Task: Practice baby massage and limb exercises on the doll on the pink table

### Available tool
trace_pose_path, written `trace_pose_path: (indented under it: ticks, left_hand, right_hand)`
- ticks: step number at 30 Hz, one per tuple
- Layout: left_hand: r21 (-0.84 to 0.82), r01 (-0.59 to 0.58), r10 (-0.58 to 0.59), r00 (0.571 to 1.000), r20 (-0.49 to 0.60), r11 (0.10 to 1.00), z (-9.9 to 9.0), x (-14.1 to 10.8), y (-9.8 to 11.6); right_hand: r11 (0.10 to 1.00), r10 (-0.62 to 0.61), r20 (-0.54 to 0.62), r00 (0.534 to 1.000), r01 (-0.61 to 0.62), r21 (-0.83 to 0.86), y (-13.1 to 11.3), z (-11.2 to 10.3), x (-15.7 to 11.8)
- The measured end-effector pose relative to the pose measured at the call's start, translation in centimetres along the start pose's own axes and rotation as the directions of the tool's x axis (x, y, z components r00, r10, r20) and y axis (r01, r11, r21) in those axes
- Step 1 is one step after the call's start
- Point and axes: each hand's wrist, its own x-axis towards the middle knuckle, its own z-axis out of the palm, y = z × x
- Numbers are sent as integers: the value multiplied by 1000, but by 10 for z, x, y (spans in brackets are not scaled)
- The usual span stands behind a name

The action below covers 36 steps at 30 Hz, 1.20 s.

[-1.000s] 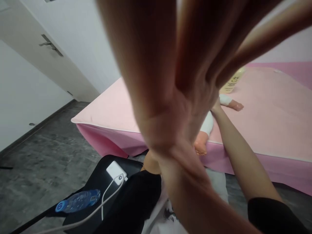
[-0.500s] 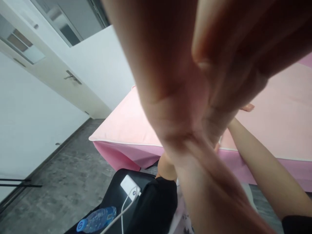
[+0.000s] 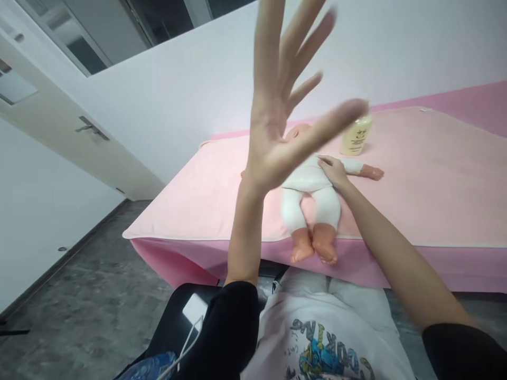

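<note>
My left hand is raised in front of the camera, with its fingers stretched out and spread and nothing in it. Behind it a baby doll in white clothes lies on its back, its feet at the near edge of the pink-covered table. The doll's head is partly hidden by my left hand. My right hand rests flat on the side of the doll's body, near its outstretched arm. Past that arm, a pale yellow bottle with dark print stands upright on the cover.
A black chair stands at the lower left, bearing a white power bank with a cable and a blue-tinted plastic bottle. A white wall runs behind the table. The door is at the left.
My left hand has moved from close before the lens, where it covered much of the view, to farther out with fingers spread. The doll, the yellow bottle and my right hand are now visible.
</note>
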Motion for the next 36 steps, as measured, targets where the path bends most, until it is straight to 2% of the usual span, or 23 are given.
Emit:
trace_pose_path:
  ticks: [5,9,12,15,19,22,36]
  left_hand:
    - [14,-44,44,999,-1,999,22,12,-2]
    - [16,-149,149,989,17,989,38,13,-27]
    - [48,-86,84,996,38,995,46,10,-52]
    - [32,3,-3,1000,-2,999,49,7,-68]
    - [-44,131,-131,991,-2,990,47,5,-68]
    - [-65,174,-173,985,30,983,46,4,-66]
    - [-82,178,-176,984,32,981,48,4,-68]
  right_hand:
    - [1000,12,-14,1000,-12,4,5,1,1]
    - [1000,21,-27,999,-20,8,4,3,1]
    - [999,32,-8,999,-32,-4,0,3,0]
    - [999,41,18,999,-40,-27,-4,2,-2]
    - [998,37,33,999,-35,-43,-8,-2,-5]
    - [996,52,33,998,-49,-68,-10,-4,-6]
    - [993,40,46,998,-34,-115,-16,-5,-7]
